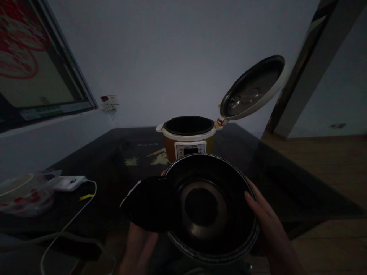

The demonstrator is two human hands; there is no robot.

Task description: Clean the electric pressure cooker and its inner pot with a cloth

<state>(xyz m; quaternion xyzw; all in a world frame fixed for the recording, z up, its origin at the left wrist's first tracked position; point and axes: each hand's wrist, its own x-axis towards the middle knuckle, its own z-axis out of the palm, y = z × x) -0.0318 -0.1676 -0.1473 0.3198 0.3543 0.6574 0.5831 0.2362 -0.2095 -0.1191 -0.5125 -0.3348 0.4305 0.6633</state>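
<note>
A round black bowl (233,183) with a speckled rim is held tilted toward me, its inside showing a dull metallic ring at the bottom. On its right side my right hand (269,221) grips the wall, thumb over the rim. My left hand (140,244) supports the left side from below, mostly hidden by a flat black piece (151,204) with a pale edge; whether that piece is a handle or a cloth I cannot tell. Just beyond the bowl stands an electric pressure cooker (169,147), its lid (252,89) raised to the right and its inside dark.
Under the cooker is a dark glossy table (97,152) against the wall. At left are a bowl in a clear plastic bag (25,194) and a white power strip (69,183) with a trailing white cord (76,214). A wall socket (109,101) sits near the window.
</note>
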